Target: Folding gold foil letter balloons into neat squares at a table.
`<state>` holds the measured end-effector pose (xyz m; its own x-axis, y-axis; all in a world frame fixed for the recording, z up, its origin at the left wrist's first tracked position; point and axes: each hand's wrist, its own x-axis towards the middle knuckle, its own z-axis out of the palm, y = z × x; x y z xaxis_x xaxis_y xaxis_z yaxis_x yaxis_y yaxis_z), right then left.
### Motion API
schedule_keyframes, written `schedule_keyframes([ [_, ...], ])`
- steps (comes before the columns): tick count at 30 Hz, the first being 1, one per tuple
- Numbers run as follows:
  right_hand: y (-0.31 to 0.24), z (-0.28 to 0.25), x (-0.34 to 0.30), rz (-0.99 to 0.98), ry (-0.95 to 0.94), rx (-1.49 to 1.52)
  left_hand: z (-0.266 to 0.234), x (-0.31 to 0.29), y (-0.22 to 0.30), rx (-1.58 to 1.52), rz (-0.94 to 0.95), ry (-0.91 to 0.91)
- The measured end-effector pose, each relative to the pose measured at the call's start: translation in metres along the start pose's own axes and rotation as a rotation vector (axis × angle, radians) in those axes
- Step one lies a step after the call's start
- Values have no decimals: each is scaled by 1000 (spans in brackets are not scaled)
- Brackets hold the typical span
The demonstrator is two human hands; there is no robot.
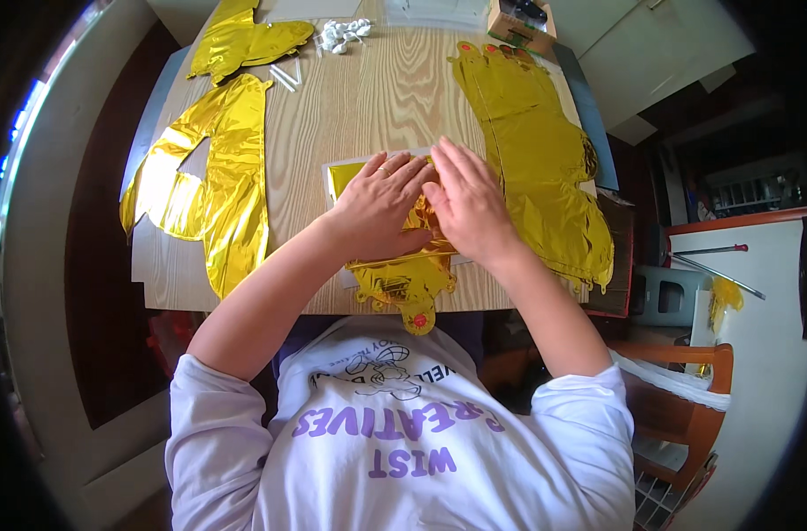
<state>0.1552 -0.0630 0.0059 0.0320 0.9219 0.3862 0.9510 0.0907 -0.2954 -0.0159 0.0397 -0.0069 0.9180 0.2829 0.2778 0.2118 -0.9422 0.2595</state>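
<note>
My left hand [381, 205] lies palm down on a folded gold foil balloon [401, 281] near the table's front edge, its fingers stretched out. My right hand [474, 212] is beside it on the same foil, tilted a little, with fingers straight and the thumb apart. The fingertips of both hands come close together at the far side. Under the foil, the pale edge of a flat sheet or bag [326, 181] shows. The balloon's lower end, with a round tab bearing a red spot, hangs over the table edge. My hands hide the middle of the foil.
To the left lie a shiny flat gold foil balloon [235, 177] and another [244, 44] behind it. A stack of gold foil balloons [545, 150] covers the right side. Farther back are white straws [285, 76], a pile of small white pieces [341, 35] and a cardboard box [523, 34].
</note>
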Motion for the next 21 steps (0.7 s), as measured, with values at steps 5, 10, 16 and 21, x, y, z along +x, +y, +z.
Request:
schedule_keyframes([
  [5, 8, 23, -11, 59, -216, -70, 2, -3, -2, -41, -19, 18],
  [10, 5, 25, -17, 85, -257, -110, -8, -11, -5, -41, -45, -29],
  [16, 5, 26, -18, 88, -260, -133, -49, -33, -19, 11, -128, -253],
  [21, 4, 23, -15, 115, -305, -124, -65, -53, -32, 80, -155, -356],
])
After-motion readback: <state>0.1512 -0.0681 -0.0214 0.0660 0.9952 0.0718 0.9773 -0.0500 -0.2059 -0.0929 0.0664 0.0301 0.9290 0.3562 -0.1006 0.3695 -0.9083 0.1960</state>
